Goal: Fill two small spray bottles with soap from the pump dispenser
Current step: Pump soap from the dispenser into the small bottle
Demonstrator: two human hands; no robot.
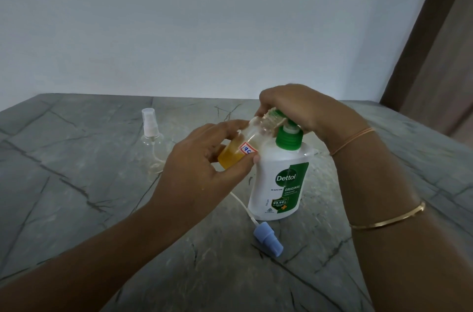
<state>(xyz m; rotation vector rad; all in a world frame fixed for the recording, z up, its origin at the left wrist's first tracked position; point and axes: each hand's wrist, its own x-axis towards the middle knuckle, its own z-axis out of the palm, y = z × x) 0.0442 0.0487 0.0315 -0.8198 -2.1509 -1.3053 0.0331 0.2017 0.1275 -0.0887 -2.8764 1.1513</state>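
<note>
A white soap dispenser point(279, 181) with a green pump top stands on the grey marble table point(76, 196). My left hand point(202, 165) grips a small clear bottle point(243, 145), tilted, with orange soap in its lower part and its open mouth at the pump's nozzle. My right hand point(299, 107) rests on top of the green pump head, fingers curled over it. A blue spray cap point(268, 240) with a white tube lies in front of the dispenser. A second clear spray bottle point(151, 130) with a white spray top stands at the back left.
A pale wall rises behind the table. A brown door frame point(430, 43) stands at the right. Bangles and a thread circle my right wrist.
</note>
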